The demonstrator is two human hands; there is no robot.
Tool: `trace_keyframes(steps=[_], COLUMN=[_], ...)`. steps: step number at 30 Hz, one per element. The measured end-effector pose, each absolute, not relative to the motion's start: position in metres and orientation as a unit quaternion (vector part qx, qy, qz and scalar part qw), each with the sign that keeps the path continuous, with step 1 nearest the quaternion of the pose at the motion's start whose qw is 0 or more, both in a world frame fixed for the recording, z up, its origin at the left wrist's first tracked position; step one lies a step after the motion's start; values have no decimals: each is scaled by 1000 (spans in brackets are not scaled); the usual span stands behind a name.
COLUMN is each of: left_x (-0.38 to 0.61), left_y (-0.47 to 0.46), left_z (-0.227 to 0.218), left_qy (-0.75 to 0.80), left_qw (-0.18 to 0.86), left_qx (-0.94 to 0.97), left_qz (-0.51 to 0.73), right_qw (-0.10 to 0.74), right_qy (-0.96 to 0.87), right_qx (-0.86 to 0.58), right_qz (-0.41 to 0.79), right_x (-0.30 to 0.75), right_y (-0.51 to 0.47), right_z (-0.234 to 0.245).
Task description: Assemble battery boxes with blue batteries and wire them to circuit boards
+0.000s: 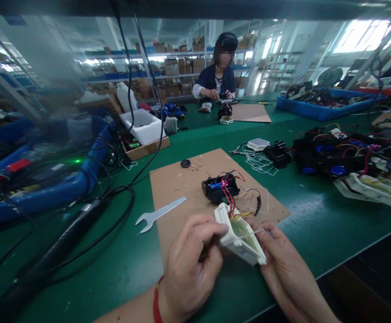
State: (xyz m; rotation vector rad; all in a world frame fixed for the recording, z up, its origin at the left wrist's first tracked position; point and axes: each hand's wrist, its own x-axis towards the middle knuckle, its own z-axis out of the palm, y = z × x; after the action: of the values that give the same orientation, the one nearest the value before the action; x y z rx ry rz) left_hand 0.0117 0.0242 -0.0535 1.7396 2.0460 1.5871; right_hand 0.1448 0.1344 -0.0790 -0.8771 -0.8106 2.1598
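Both grips are clamped on the white plastic housing, the left hand and right hand lifting it over the cardboard sheet on the green counter! Red wires run to a black battery holder, with an open-end wrench close by!

Left hand: fingers hide whatever presses against the white moulded plastic housing; the housing's far side is hidden too. Left forearm and right forearm cut off at 6 o'clock. Blue plastic bin at 9 o'clock blurred, contents unreadable. Black wired assemblies run off the edge at 3 o'clock. Seated co-worker's hands at 12 o'clock: too small to tell what they hold.
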Motion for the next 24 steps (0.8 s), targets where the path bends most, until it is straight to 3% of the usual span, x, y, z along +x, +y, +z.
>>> trace_keyframes(steps=[13,24], left_x=[18,4], left_y=[33,34], left_z=[-65,-63], left_qy=[620,631], left_qw=[36,69], left_qx=[566,559], left_qz=[542,534], right_qw=[303,380], right_qy=[-267,-326], right_qx=[-277,-315], right_qz=[872,806], right_x=[144,150], right_y=[121,143], right_z=[-72,-86])
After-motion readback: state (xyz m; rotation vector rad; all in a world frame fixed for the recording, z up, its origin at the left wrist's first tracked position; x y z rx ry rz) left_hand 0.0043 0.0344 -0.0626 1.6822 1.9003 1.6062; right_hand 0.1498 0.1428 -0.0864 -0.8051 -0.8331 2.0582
